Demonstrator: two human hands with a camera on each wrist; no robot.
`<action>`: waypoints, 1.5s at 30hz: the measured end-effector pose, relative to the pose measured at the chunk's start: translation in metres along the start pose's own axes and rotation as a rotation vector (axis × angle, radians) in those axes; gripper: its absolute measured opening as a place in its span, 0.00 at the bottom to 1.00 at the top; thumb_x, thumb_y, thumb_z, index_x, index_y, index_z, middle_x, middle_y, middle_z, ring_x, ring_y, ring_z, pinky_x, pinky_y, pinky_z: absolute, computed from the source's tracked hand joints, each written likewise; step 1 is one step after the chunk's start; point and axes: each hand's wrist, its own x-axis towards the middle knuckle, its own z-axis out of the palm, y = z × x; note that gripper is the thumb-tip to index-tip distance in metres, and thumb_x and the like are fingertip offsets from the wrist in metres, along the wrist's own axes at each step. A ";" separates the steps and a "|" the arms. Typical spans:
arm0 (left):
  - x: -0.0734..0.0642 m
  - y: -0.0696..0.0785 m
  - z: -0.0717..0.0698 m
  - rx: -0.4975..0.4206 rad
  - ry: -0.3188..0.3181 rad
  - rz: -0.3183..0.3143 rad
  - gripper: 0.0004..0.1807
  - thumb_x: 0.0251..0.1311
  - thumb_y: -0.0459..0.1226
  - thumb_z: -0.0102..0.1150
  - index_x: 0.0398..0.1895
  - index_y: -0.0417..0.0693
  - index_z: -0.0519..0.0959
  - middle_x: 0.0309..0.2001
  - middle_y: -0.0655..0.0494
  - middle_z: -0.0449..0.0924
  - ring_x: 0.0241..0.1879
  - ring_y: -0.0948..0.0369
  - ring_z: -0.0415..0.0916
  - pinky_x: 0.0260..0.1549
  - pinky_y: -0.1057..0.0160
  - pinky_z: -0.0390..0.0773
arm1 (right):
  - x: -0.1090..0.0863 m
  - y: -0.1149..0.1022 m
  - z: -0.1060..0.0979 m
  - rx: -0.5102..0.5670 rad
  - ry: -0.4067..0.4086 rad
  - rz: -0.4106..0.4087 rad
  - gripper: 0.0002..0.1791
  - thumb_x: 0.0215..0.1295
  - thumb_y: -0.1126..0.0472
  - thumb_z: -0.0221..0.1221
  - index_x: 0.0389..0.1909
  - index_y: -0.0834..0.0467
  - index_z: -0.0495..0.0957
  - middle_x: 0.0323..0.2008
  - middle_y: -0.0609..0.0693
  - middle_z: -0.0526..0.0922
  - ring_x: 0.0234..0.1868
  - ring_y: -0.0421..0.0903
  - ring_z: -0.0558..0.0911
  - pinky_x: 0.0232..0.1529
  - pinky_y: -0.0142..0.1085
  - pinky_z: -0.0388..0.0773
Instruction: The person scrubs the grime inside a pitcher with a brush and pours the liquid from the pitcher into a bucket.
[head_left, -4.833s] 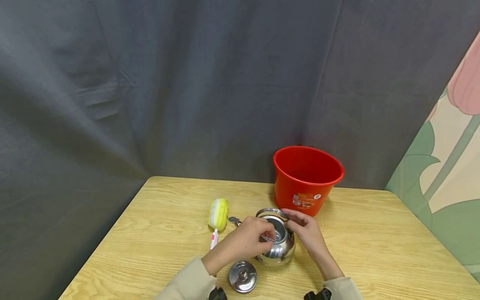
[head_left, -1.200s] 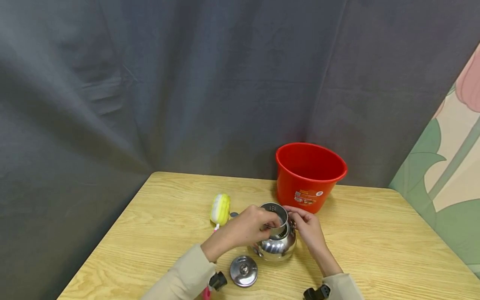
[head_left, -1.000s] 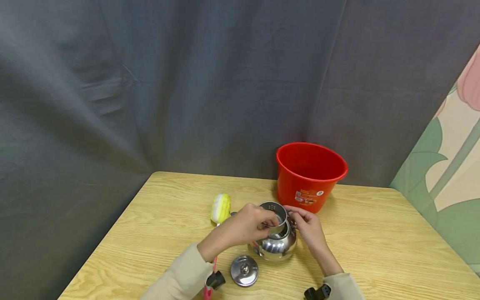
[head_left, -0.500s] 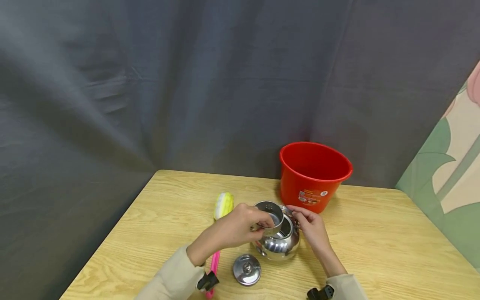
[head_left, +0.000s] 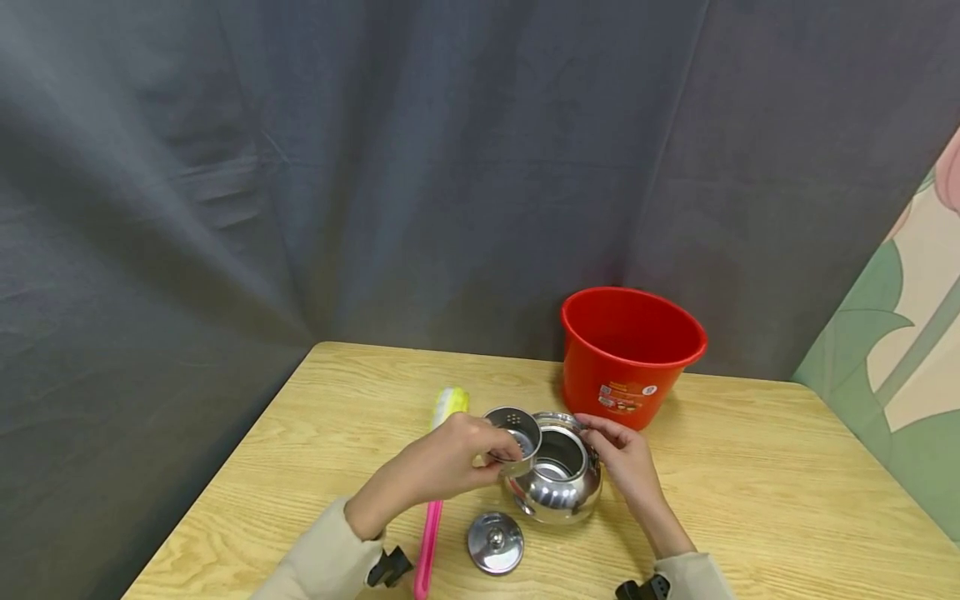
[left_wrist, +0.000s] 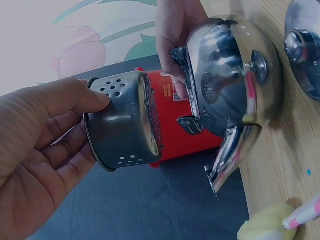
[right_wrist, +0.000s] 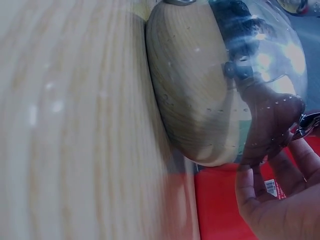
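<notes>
Two hands fill my feed: the left hand (head_left: 457, 454) pinches the strainer (left_wrist: 122, 120) in its fingers just left of the teapot (head_left: 558, 497), probably to keep it level; the right hand (head_left: 626, 462) grips the handle (left_wrist: 192, 90), I judge for steadiness. Lid (head_left: 495, 546) lies near, brush (head_left: 428, 546) left, bucket (head_left: 618, 396) far.

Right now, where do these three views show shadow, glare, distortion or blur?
Head view: soft shadow by the red plastic bucket, highlights on the shiny round metal kettle; left wrist view: bluish tint, upper left corner washed out; right wrist view: white glare spots and a stretched, dark reflection on the kettle, the pale wooden tabletop looking out of focus.
</notes>
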 end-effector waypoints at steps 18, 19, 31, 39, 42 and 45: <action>-0.020 -0.007 0.003 -0.005 0.009 -0.003 0.13 0.45 0.22 0.60 0.31 0.45 0.82 0.30 0.60 0.83 0.29 0.72 0.75 0.29 0.81 0.73 | -0.002 0.001 0.005 -0.087 0.128 -0.057 0.12 0.64 0.65 0.55 0.45 0.61 0.82 0.43 0.55 0.84 0.40 0.33 0.79 0.41 0.22 0.74; -0.021 -0.007 0.003 -0.009 0.004 -0.013 0.13 0.45 0.22 0.60 0.31 0.45 0.82 0.30 0.60 0.83 0.29 0.72 0.75 0.29 0.81 0.73 | -0.002 0.001 0.005 -0.085 0.130 -0.058 0.12 0.64 0.65 0.55 0.45 0.61 0.82 0.43 0.55 0.84 0.39 0.33 0.79 0.41 0.22 0.74; -0.035 -0.010 0.014 -0.067 -0.067 -0.089 0.13 0.46 0.21 0.62 0.32 0.45 0.82 0.31 0.58 0.83 0.31 0.73 0.75 0.31 0.80 0.74 | -0.003 0.001 0.008 -0.081 0.159 -0.062 0.11 0.64 0.66 0.55 0.44 0.62 0.82 0.42 0.55 0.84 0.37 0.33 0.80 0.40 0.22 0.75; -0.041 -0.012 0.019 -0.048 -0.104 -0.138 0.11 0.46 0.23 0.65 0.32 0.45 0.83 0.31 0.58 0.83 0.30 0.74 0.75 0.31 0.80 0.74 | -0.007 -0.008 0.010 -0.100 0.178 -0.055 0.12 0.63 0.67 0.54 0.44 0.63 0.82 0.42 0.57 0.84 0.36 0.32 0.79 0.37 0.21 0.73; -0.043 -0.014 0.022 -0.045 -0.110 -0.136 0.11 0.45 0.23 0.65 0.32 0.44 0.83 0.30 0.57 0.84 0.29 0.74 0.75 0.30 0.81 0.74 | -0.008 -0.009 0.010 -0.091 0.173 -0.045 0.12 0.64 0.67 0.54 0.45 0.63 0.82 0.42 0.57 0.84 0.36 0.31 0.78 0.37 0.21 0.73; -0.045 -0.018 0.025 -0.049 -0.109 -0.137 0.11 0.45 0.23 0.65 0.31 0.44 0.83 0.30 0.57 0.84 0.28 0.74 0.74 0.30 0.81 0.74 | -0.006 -0.005 0.009 -0.093 0.175 -0.042 0.12 0.63 0.67 0.54 0.45 0.62 0.82 0.42 0.56 0.84 0.36 0.32 0.79 0.38 0.21 0.73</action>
